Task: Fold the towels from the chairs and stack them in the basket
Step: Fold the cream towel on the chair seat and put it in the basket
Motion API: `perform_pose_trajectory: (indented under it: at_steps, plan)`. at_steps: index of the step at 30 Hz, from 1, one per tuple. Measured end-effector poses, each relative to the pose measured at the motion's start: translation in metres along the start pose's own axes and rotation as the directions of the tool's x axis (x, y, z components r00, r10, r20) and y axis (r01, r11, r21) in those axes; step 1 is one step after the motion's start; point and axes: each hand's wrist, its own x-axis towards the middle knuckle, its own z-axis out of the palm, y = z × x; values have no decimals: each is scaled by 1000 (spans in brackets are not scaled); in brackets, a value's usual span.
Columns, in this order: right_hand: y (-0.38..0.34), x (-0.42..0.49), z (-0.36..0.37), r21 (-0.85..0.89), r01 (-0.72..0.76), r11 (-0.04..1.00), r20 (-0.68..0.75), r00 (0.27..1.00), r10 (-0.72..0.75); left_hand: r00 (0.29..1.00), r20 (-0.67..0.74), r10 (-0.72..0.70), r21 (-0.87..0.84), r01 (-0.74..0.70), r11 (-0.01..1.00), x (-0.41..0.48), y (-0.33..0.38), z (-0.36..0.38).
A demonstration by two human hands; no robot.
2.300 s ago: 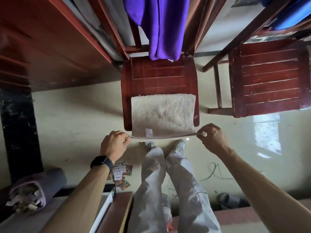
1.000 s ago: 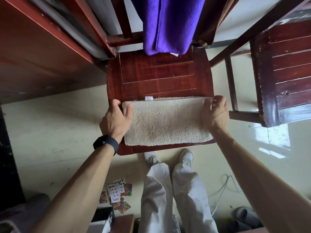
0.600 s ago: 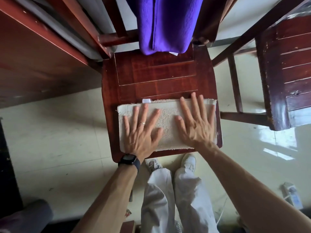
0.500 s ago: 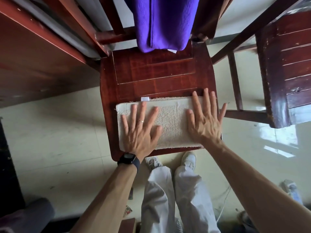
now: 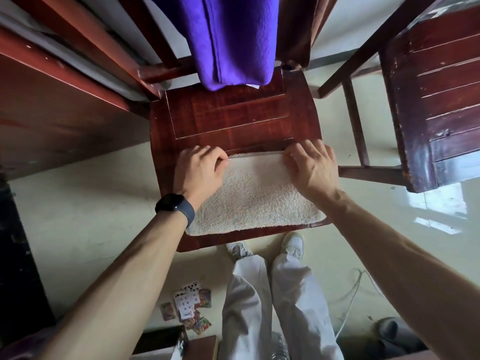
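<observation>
Pale tiled floor [image 5: 78,216] underfoot, and right over it a dark red wooden chair [image 5: 233,120] fills the middle of the view. On the front half of its seat lies the cream towel [image 5: 254,196], folded into a flat band. Its long axis runs left to right, square with the seat's front edge. One long side sits just inside that edge and the other faces the chair back.

Now the hands. The left hand [image 5: 198,170], with a dark watch [image 5: 174,205] on the wrist, is at the far left corner. Its fingers are curled and nipping the far edge. The right hand [image 5: 311,167] mirrors it at the far right corner, fingertips hooked onto the same edge.

That's a change! Half a second ago both palms lay flat on the cloth with fingers fanned wide, pressing it down. The flat press is gone, and both hands have moved out to the far corners and taken a grip. The band itself has kept its place and its heading on the seat.

Over the chair back hangs a purple towel [image 5: 233,40], and a second chair [image 5: 436,100] stands to the right.
</observation>
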Motion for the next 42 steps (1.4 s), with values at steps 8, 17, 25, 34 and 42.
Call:
perform_pose_trajectory:
  at_steps: [8, 17, 25, 34, 42]
  plan:
    - [-4, 13, -3, -15, -71, 997, 95, 993, 72, 999, 44, -3, 94, -1, 996, 11, 8, 1]
    - [-26, -24, 11, -58, 56, 997, 188, 981, -44, 956, -129, -265, 109, 279, 954, -62, 58, 51]
    - [-16, -64, 12, -77, -260, 963, 184, 945, 270, 996, 23, 85, 262, -88, 961, 4, 16, 49]
    - [-45, -89, -27, 152, -757, 635, 574, 591, 567, 955, -182, -234, 34, 244, 969, -41, 53, 31]
    - [-34, -102, -31, 196, -821, 537, 668, 513, 540, 426, 385, -819, -404, 875, 266, -154, 100, 51]
